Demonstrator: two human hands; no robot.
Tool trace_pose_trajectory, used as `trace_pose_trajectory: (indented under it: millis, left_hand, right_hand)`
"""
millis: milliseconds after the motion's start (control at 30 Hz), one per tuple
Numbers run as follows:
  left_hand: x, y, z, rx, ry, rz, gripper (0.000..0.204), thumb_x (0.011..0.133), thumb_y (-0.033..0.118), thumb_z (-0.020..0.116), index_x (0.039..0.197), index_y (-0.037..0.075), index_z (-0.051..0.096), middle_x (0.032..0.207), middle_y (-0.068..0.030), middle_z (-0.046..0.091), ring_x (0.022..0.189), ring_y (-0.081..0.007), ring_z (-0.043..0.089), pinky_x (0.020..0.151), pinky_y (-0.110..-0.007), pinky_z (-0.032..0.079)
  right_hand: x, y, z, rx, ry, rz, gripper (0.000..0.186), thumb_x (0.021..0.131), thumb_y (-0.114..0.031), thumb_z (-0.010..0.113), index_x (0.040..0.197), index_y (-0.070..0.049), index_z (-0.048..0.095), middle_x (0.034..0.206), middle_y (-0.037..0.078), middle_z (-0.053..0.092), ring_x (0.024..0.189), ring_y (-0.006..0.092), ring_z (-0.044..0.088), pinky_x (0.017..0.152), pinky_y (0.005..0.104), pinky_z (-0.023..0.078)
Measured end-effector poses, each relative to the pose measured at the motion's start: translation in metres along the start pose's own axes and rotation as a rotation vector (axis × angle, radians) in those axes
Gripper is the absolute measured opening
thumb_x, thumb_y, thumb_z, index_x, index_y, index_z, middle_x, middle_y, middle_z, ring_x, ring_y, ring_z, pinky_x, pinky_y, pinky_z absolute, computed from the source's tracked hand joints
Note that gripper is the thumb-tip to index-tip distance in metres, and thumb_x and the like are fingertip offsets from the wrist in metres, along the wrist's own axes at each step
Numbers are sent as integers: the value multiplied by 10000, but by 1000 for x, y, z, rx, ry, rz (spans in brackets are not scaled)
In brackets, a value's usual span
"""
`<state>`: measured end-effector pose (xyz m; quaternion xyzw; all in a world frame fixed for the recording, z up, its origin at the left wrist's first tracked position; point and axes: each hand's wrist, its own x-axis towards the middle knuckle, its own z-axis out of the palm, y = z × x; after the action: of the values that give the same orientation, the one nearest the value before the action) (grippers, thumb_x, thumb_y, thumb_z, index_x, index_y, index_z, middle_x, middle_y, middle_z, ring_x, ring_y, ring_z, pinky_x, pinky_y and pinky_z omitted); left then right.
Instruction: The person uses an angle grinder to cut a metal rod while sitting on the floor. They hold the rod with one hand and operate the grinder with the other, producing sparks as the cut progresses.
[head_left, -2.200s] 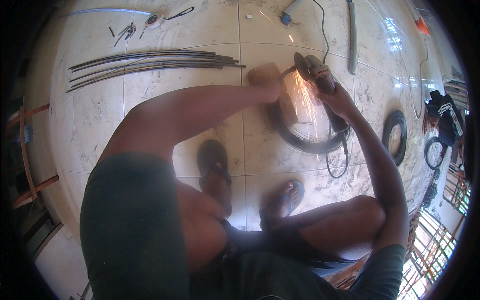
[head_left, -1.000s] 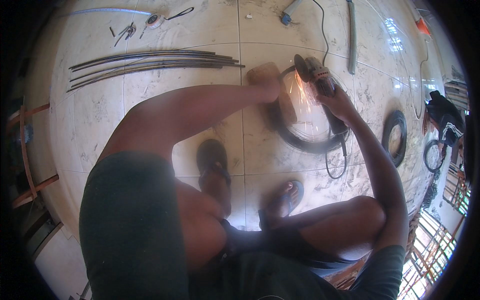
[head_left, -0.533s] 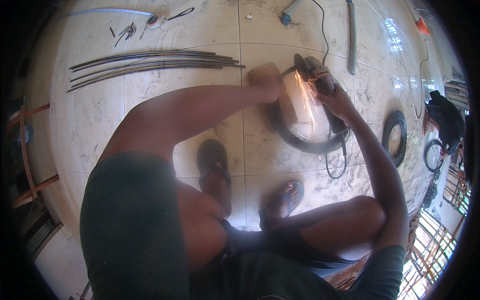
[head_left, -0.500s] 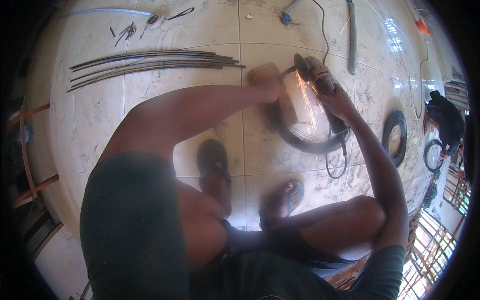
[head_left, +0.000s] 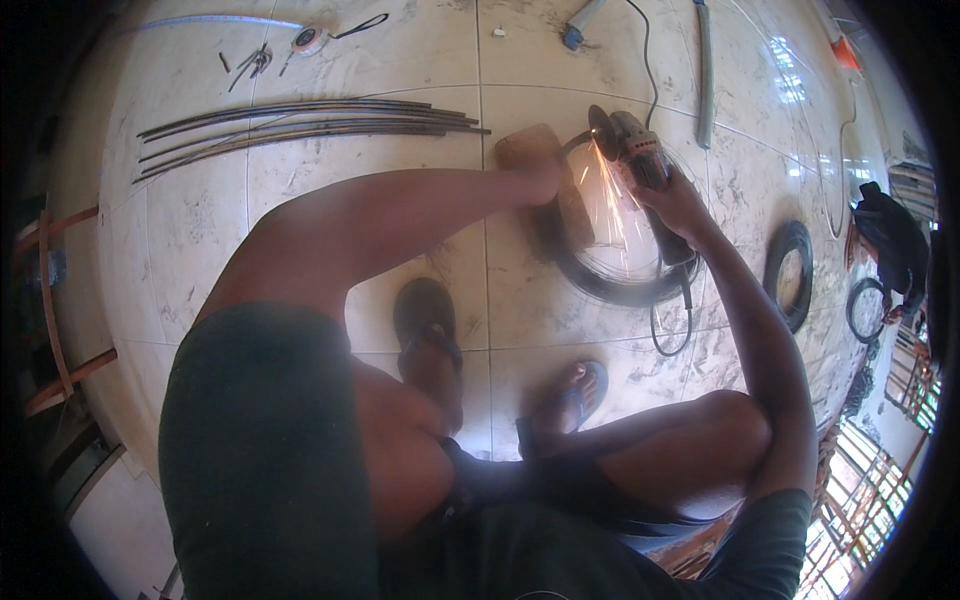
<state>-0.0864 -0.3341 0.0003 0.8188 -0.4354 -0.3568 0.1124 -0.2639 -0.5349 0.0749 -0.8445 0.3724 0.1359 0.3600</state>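
Observation:
My right hand (head_left: 672, 208) is closed on an angle grinder (head_left: 640, 148), held with its disc (head_left: 600, 125) against a dark rod or wire (head_left: 575, 142), with sparks streaming down. My left hand (head_left: 540, 178) is by a brown block (head_left: 522, 143), left of the disc; its fingers are hidden, so I cannot tell what it grips. A second brown piece (head_left: 576, 215) lies below it. Under the grinder lies a black wire coil (head_left: 600, 288), with the grinder's cable (head_left: 688, 315) looping beside it.
Several metal rods (head_left: 300, 125) lie at upper left, near a tape measure (head_left: 308, 40) and small metal pieces (head_left: 258, 62). A long bar (head_left: 705, 75) and grey tool (head_left: 580, 25) lie above; another coil (head_left: 787, 275) is at right, near a person in dark clothing (head_left: 885, 240) and wooden strips (head_left: 45, 300) at left.
Sparks vary in shape and brightness while my hands and the grinder stay nearly still. At the far right, the other person has shifted and is bent beside the smaller coil.

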Motion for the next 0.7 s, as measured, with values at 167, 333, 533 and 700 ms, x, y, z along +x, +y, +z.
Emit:
trace_pose_trajectory:
  millis: [167,333,533,700]
  left_hand:
    - [-6,8,-6,-73,12,-36,421,1034,365,544,1073,10,767,1110,-206,749,1052,-404,721,890,-518,562]
    - [3,-2,3,30,3,-35,416,1036,353,541,1043,8,774,1072,-210,753,1008,-393,733,868,-509,569]
    - [-1,5,-3,163,-17,24,405,1034,339,543,1024,9,776,1019,-201,761,954,-386,746,851,-513,576]
    - [-2,1,-1,50,3,-23,400,1030,337,546,1051,7,771,1092,-210,751,1016,-400,730,872,-517,572]
  right_hand:
    - [-2,-1,-1,10,18,10,626,869,-299,789,1348,42,575,1133,169,710,1008,222,687,897,360,537]
    - [-8,-16,-3,113,-61,14,621,858,-301,788,1335,40,582,1108,166,709,970,214,684,874,358,541]
    - [-2,-3,-2,35,-16,28,625,856,-310,786,1333,38,582,1098,163,709,951,208,683,860,360,545]
    - [-2,-6,0,30,-5,32,622,857,-306,782,1338,34,581,1100,158,709,947,210,682,853,357,546]
